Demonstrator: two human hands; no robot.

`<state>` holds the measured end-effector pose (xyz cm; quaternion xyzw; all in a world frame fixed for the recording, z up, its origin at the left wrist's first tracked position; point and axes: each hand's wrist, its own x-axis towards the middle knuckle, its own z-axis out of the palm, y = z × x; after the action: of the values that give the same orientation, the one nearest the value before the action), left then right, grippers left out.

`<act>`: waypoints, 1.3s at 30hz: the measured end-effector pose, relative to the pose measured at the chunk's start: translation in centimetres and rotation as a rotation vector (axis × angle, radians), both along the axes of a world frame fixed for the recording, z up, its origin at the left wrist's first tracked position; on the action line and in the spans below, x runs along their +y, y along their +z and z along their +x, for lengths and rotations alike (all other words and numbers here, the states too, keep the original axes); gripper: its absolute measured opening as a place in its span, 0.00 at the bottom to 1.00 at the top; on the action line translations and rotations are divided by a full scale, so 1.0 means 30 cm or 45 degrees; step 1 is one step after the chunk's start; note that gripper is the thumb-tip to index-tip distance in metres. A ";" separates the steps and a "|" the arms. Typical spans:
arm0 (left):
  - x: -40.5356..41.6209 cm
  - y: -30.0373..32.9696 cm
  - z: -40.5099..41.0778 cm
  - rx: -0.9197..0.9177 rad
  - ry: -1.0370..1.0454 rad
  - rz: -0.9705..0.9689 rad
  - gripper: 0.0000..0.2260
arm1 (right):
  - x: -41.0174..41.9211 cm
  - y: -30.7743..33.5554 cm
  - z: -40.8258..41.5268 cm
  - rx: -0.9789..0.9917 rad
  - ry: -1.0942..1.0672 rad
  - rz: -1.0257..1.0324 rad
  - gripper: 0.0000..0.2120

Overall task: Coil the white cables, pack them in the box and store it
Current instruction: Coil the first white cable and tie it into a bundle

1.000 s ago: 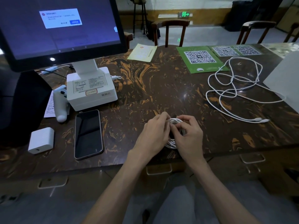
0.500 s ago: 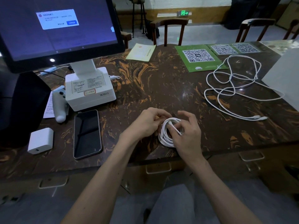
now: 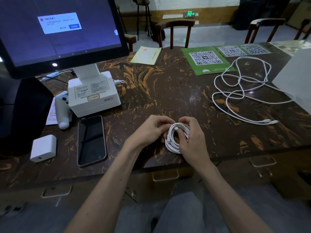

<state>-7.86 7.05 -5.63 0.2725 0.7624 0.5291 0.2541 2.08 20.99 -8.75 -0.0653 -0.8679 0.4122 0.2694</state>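
Grip: both hands were curled round the coil (image 3: pixel 175 140); the left hand (image 3: pixel 149 130) pinched its left rim, the right hand (image 3: pixel 191 140) held its right side with a fingertip pressed inside the loop.
Coil: white cable wound in several turns, at the table's near edge, between the two hands; one plug end lay across its top.
Loose cable (image 3: pixel 242 91): white, uncoiled, sprawled in wide loops at the right, well apart from the coil, both plug ends lying side by side.
Table (image 3: pixel 159 91): dark with orange marbling.
Left side: phone (image 3: pixel 91 140) face up, a white charger (image 3: pixel 43 148) beside it, a screen (image 3: pixel 57 31) on a white base behind.
Far side: green QR card (image 3: pixel 206 60).
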 end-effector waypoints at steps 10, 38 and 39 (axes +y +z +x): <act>0.060 -0.025 0.020 0.055 0.271 -0.092 0.10 | 0.000 0.001 -0.009 0.098 -0.044 0.098 0.06; 0.058 0.028 0.231 -0.226 0.616 0.161 0.17 | -0.072 0.096 -0.091 0.205 -0.478 -0.860 0.03; 0.052 0.018 0.202 -0.216 0.652 0.196 0.15 | -0.084 0.101 -0.109 0.185 -0.449 -0.816 0.02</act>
<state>-1.81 8.60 -5.09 0.0442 0.7399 0.6535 0.1537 -1.20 18.48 -5.71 -0.2656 -0.6487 0.6139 0.3631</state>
